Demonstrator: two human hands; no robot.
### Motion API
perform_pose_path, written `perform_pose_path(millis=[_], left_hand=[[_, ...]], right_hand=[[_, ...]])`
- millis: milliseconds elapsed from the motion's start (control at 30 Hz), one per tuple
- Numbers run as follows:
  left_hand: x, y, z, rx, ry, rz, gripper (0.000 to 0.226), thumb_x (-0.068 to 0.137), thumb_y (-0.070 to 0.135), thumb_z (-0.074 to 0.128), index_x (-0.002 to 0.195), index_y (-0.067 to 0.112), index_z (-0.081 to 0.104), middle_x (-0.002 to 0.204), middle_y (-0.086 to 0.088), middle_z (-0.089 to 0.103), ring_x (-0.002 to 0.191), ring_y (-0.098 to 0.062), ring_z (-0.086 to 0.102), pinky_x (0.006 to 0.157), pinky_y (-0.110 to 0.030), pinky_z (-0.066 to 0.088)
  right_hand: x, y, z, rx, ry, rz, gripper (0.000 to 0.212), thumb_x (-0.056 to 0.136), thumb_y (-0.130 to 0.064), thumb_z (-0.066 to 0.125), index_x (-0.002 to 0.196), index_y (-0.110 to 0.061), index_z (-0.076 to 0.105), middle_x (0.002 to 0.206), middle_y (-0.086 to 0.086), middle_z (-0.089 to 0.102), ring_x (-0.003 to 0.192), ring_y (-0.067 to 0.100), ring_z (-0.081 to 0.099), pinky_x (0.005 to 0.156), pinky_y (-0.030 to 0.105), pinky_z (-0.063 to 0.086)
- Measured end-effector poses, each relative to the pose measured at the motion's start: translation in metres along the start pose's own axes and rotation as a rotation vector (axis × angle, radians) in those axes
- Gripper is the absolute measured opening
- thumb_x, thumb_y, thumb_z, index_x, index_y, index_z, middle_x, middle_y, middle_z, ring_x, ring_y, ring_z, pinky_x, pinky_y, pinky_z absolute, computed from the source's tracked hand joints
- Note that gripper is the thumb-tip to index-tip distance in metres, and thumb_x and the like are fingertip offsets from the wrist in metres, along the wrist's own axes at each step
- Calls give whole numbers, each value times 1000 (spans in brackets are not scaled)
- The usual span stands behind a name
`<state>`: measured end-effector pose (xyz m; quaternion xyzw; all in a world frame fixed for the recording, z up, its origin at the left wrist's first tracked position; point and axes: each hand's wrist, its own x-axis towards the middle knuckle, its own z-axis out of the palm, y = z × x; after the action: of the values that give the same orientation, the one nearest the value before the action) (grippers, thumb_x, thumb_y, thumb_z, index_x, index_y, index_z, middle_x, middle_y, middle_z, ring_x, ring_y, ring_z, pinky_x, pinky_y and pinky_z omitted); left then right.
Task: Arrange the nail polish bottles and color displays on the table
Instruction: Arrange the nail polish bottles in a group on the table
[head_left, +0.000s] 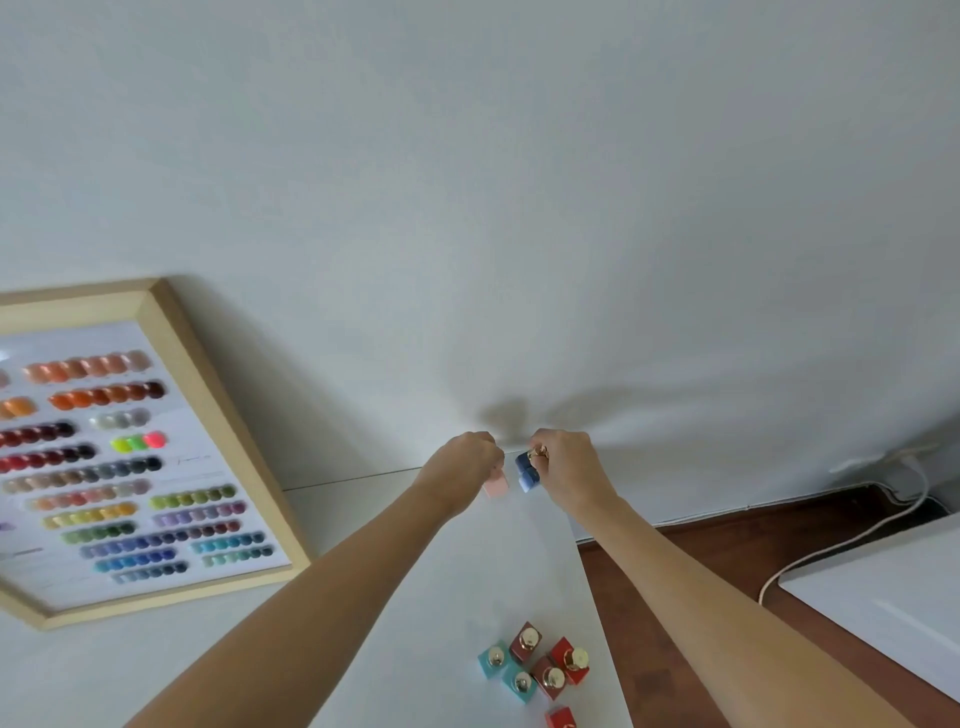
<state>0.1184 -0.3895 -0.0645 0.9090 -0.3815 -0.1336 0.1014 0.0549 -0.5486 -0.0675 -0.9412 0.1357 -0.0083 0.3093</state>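
Observation:
Both my arms reach to the far edge of the white table, close to the wall. My left hand is closed around a pale pink nail polish bottle, whose lower part shows below my fingers. My right hand grips two blue bottles with gold caps, one dark blue and one lighter blue. The two hands are almost touching. Near me on the table stands a cluster of several bottles, red, dark red and turquoise, all with gold caps.
A wooden-framed color display with rows of colored swatches leans against the wall at the left. The table's right edge drops to a brown floor. A white cable runs across the floor beside a white surface at right.

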Motion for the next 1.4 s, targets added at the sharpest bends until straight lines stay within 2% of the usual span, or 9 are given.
perform_pose_path(millis=[133,267,533,633,733,833,933,1067,1400], left_hand=[[9,4,3,61,-21,25,33,82,-8,48,105,8,65,105,-9,60,94,-28,59,75,-34,49],[12,6,4,79,2,55,38,82,-9,48,113,10,60,105,-10,60,97,-29,55,79,-38,51],[3,4,21,-139,183,57,34,77,-9,55,103,13,51,101,-5,56,87,-27,56,68,-32,47],[-5,7,29,-300,258,-45,38,75,-3,67,102,12,44,105,-2,53,90,-23,58,76,-35,51],[-11,10,43,-457,340,-243,48,75,3,71,110,14,40,114,-1,49,95,-21,58,76,-35,52],[-9,8,56,-589,297,-471,55,77,8,71,121,15,40,121,-4,50,99,-25,59,79,-36,52],[-1,6,64,-678,226,-583,43,81,8,67,121,9,52,113,-9,60,96,-25,62,83,-38,54],[7,9,66,-745,240,-625,10,83,3,59,90,8,65,91,-6,72,84,-21,67,72,-33,56],[20,14,71,-753,271,-643,14,82,8,55,72,5,64,76,-15,71,73,-33,64,58,-41,51]], right_hand=[[4,-2,4,7,6,-34,13,75,8,45,73,6,58,58,12,62,43,4,41,48,27,36],[7,-1,6,-8,28,-79,15,77,6,45,75,2,60,61,8,66,56,24,57,51,34,46],[3,10,7,22,1,-98,32,74,6,57,103,-6,59,85,13,68,77,29,62,68,42,54],[0,19,14,9,15,-72,47,75,2,61,116,-17,53,94,10,65,82,25,60,72,38,53],[-2,28,23,-2,2,-3,53,76,1,64,124,-12,49,105,11,62,93,28,59,82,38,51],[0,31,31,13,-6,47,39,75,2,65,113,-7,57,97,12,66,86,28,62,76,35,52],[3,31,39,77,9,85,23,75,2,63,96,-9,65,82,7,71,75,24,64,67,31,51],[6,31,47,90,44,90,14,76,3,56,76,-9,65,68,6,68,63,24,60,59,33,48],[10,25,50,116,99,97,17,76,10,53,70,-3,63,63,11,65,55,23,46,56,26,34]])
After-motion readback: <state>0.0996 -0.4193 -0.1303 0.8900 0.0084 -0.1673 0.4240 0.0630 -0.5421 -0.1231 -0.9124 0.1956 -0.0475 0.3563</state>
